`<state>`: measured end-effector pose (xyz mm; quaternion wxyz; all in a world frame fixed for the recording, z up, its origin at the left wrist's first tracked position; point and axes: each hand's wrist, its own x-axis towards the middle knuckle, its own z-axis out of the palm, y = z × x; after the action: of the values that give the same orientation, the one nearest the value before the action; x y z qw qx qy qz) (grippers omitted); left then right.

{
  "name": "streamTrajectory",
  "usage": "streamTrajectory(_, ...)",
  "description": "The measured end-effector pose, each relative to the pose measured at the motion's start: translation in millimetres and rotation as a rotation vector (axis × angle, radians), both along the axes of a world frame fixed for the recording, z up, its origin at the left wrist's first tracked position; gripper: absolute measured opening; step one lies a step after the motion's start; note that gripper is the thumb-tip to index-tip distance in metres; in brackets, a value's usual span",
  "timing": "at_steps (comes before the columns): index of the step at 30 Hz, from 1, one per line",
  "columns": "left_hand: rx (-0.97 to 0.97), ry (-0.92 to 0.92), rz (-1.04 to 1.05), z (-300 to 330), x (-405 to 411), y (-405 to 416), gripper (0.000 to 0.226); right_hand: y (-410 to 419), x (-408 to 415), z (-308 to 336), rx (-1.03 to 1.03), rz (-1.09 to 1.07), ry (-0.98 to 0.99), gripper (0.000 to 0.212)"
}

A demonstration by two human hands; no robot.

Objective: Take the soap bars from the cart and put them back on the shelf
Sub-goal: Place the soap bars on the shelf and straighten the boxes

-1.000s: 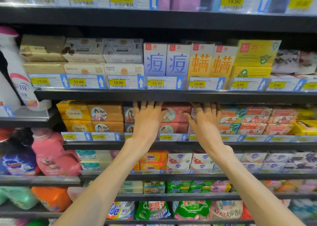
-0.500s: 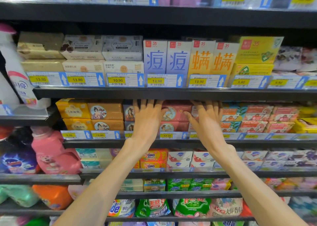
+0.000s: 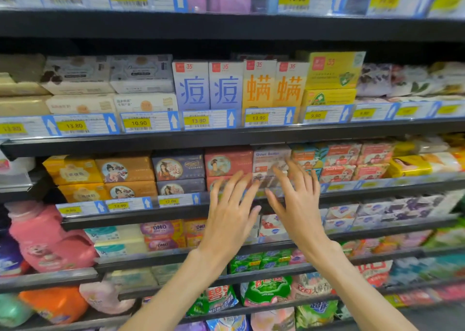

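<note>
Before glossy boxed soap bars [image 3: 227, 163], left hand [image 3: 230, 220], right hand [image 3: 300, 208] (fingers spread)

1. Left hand [image 3: 227, 218]: bare. No glove, ring or other covering visible on the back of the hand or the fingers.
2. Right hand [image 3: 298, 211]: bare. No glove or ring visible; fingertips are motion-blurred, so fine detail there cannot be confirmed.
3. Left forearm [image 3: 176, 288]: uncovered from the wrist to the bottom frame edge. No sleeve, watch or band in view.
4. Right forearm [image 3: 352, 285]: uncovered from the wrist to the bottom frame edge. No sleeve, watch or band in view.
</note>
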<state>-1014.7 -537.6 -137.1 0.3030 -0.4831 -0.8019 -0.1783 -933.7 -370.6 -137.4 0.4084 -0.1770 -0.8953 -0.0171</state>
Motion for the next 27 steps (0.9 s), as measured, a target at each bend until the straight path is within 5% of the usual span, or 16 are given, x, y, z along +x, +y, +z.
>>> streamTrajectory(11, -0.106, -0.121, 0.139, -21, 46, 83, 0.058, 77, 60, -16, 0.029, 0.025, -0.118, 0.045)
streamTrajectory(27, -0.084, -0.135, 0.283, -17, 48, 97, 0.059, 97, 44, -15, 0.038, 0.097, -0.255, 0.05)
